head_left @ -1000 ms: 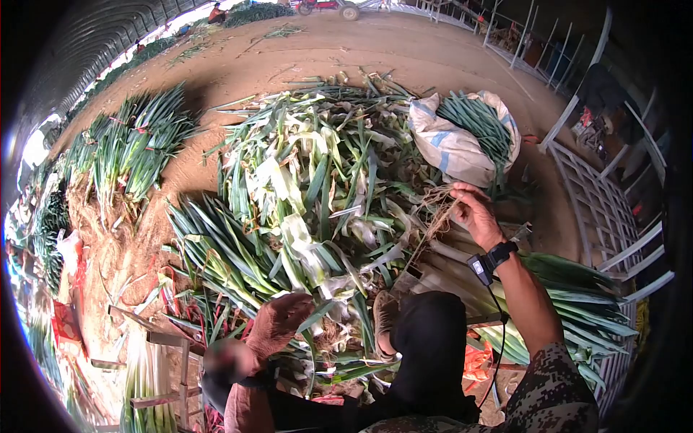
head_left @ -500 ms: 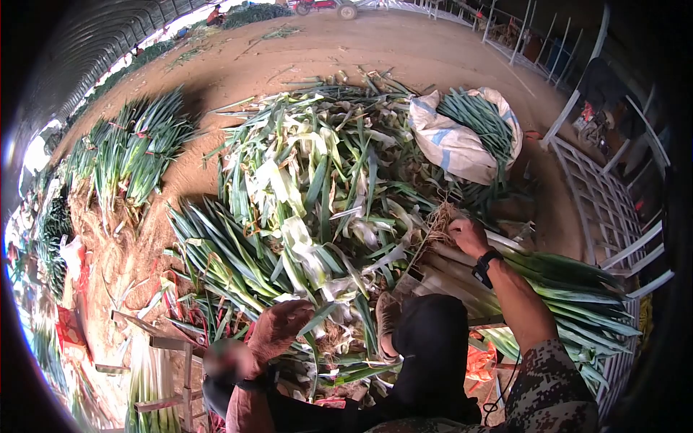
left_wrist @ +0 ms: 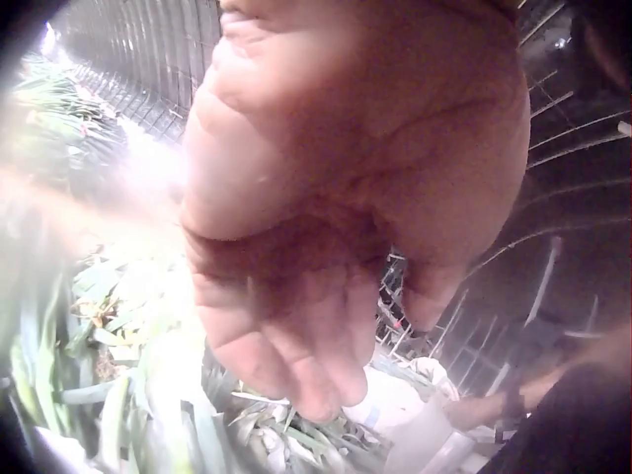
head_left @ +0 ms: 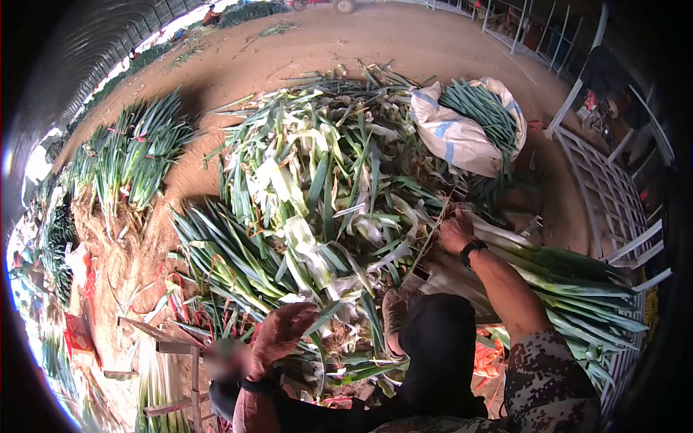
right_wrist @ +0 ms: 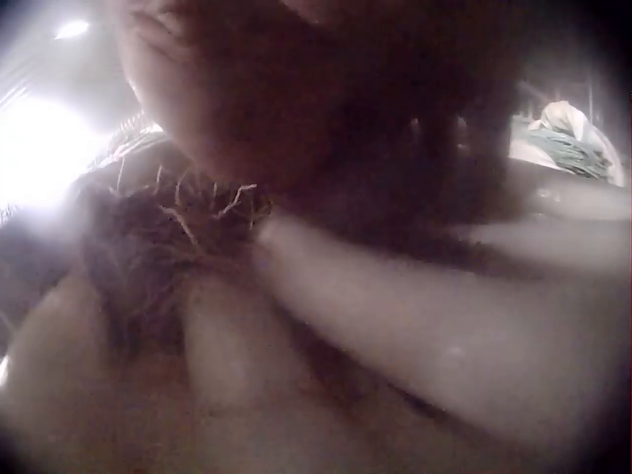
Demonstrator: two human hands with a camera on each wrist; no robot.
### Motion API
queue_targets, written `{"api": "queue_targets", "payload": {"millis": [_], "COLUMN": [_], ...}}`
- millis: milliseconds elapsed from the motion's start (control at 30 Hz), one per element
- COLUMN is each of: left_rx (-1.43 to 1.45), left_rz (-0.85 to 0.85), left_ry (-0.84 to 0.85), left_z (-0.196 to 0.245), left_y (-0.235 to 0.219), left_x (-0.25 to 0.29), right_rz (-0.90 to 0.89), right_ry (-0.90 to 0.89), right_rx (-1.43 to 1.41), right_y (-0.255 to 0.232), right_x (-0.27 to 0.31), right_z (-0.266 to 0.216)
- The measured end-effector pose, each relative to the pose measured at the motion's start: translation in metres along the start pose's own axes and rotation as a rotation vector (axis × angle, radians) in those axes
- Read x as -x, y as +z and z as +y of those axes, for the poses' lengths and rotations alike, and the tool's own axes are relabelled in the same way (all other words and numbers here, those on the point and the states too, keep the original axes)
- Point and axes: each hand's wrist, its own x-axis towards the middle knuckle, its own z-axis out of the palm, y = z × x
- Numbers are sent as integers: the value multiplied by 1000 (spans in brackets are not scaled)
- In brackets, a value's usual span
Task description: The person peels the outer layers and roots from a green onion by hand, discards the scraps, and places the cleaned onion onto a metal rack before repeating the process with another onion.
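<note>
My right hand (head_left: 456,232) reaches down to the root ends of long green onions (head_left: 556,278), whose white stems lie beside my right leg and whose leaves point right. In the right wrist view, brown stringy roots (right_wrist: 168,232) and a thick white stem (right_wrist: 395,316) lie under the dark hand. Its fingers are in shadow, so I cannot tell whether they grip a stem. My left hand (head_left: 285,328) hangs over the left side of my lap; in the left wrist view its palm (left_wrist: 336,168) shows, fingers loosely bent, holding nothing.
A large heap of stripped leaves (head_left: 310,173) lies ahead. Behind it to the right stands a white sack (head_left: 462,141) stuffed with greens. Tied bundles of onions (head_left: 133,151) rest at far left. A wooden frame (head_left: 195,382) stands at lower left, a metal lattice (head_left: 606,187) at right.
The right hand has come down from its raised place above the roots to the stems, moving slightly left over the last half second. The left hand has stayed nearly still.
</note>
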Motion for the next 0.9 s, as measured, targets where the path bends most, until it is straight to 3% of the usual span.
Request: {"api": "queue_targets", "payload": {"millis": [100,133,233,267,300,400,467,567,633,667,700,767,867,900], "left_rx": [66,36,-68,-59,-52,-38,-67,-157,-184,-178,-169,-204,-230,-239], "left_rz": [11,38,29,34,40,23,82,33,86,87,82,108,99,94], "left_ry": [-10,92,158,160,161,164,158,161,247,248,252,298,324,327], "left_z": [-13,-16,-13,-15,-19,-36,-32,-32,-30,-29,-29,-28,-29,-29], "left_y": [0,0,-5,-6,-5,0,-2,-9,-11,-12,-12,-12,-10,-9], "left_x": [5,8,16,17,19,16,22,20,19,18,17,17,20,21], "right_rz": [355,375,313,462,383,760,577,295,384,349,450,436,797,789], "right_ry": [-114,-68,204,214,282,162,110,216,196,109,14,-54,-74,-94], "right_rx": [-215,-497,-672,-652,-710,-786,-691,-582,-545,-589,-560,-650,-851,-840], "right_y": [12,10,-20,-18,-28,-21,-53,-29,-11,-7,1,1,22,27], "right_x": [10,15,44,44,44,22,9,-28,-40,-42,-43,-35,-11,-1], "right_z": [13,15,24,29,36,46,30,37,39,46,50,49,28,27]}}
